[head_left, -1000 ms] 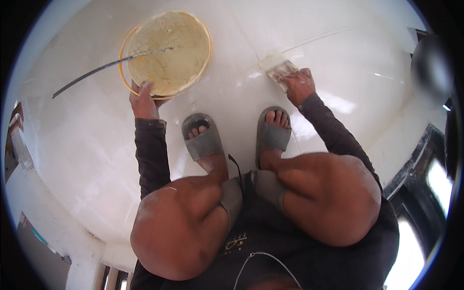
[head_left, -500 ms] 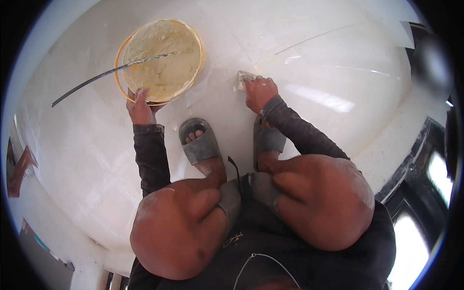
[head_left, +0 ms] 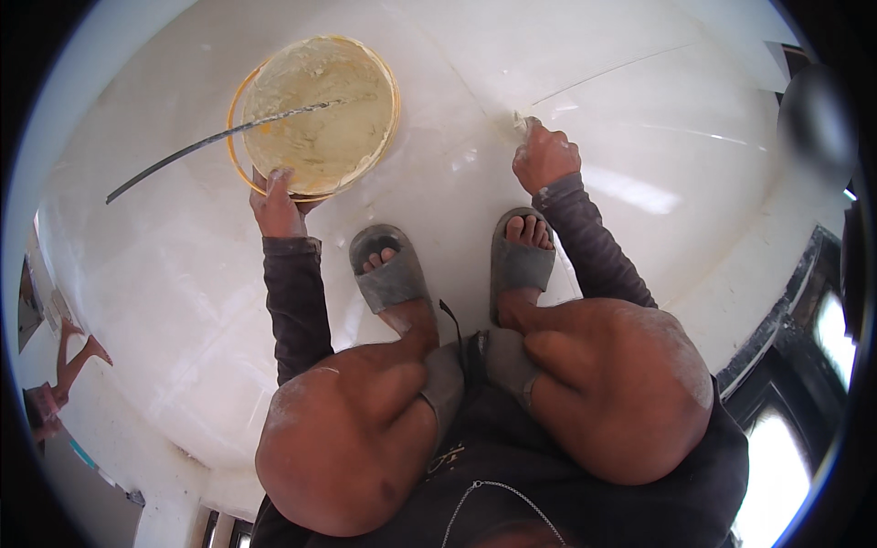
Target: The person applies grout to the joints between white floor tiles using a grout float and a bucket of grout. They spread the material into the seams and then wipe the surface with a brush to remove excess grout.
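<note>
My left hand point(head_left: 279, 205) grips a shallow round yellow bucket point(head_left: 387, 91) by its lower rim. Pale cream paste point(head_left: 311, 146) coats its inside, and a long thin dark strip point(head_left: 164, 164) lies across it, one end in the paste. My right hand point(head_left: 546, 160) is closed around a small scraper point(head_left: 522, 120), mostly hidden by my fingers, against the glossy white tiled floor point(head_left: 429, 146). Faint cream filler shows along a thin seam beside it. My feet in grey slides point(head_left: 388, 279) are between and below my hands.
At the far left, another person's bare leg and foot point(head_left: 78, 361) show near a pale wall. A dark-framed opening point(head_left: 786, 356) with bright light runs along the right edge. A pale ledge or wall base borders the floor on both sides.
My right hand moved left with the scraper, then back rightward and slightly up along the floor. The bucket dipped lower and shifted slightly. Another person's leg has appeared more clearly at the left.
</note>
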### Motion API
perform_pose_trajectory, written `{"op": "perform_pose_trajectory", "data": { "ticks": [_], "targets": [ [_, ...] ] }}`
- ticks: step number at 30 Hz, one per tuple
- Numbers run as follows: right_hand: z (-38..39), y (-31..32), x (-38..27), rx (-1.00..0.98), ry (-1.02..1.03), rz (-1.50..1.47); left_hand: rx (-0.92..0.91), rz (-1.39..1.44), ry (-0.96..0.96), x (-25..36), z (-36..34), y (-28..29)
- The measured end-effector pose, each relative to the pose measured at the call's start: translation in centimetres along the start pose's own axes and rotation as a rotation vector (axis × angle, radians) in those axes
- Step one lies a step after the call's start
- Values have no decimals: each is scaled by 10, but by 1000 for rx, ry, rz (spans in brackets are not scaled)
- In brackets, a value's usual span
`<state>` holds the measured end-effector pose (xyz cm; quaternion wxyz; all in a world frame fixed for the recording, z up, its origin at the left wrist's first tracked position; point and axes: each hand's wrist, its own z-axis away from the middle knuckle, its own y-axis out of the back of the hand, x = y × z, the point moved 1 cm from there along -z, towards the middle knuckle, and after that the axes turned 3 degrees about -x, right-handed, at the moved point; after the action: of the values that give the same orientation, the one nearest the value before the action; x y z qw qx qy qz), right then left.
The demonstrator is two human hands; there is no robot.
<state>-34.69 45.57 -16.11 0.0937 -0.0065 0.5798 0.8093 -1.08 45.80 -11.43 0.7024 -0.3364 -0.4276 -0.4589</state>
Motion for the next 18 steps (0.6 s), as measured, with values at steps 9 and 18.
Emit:
{"op": "perform_pose_trajectory", "data": {
  "ticks": [9, 18],
  "targets": [
    [10, -6, -20, -145, 131, 54, 7, 13, 20, -1, 2, -2],
    [-26, -13, -63, 367, 349, 325, 18, 4, 7, -1, 5, -2]
  ]
}}
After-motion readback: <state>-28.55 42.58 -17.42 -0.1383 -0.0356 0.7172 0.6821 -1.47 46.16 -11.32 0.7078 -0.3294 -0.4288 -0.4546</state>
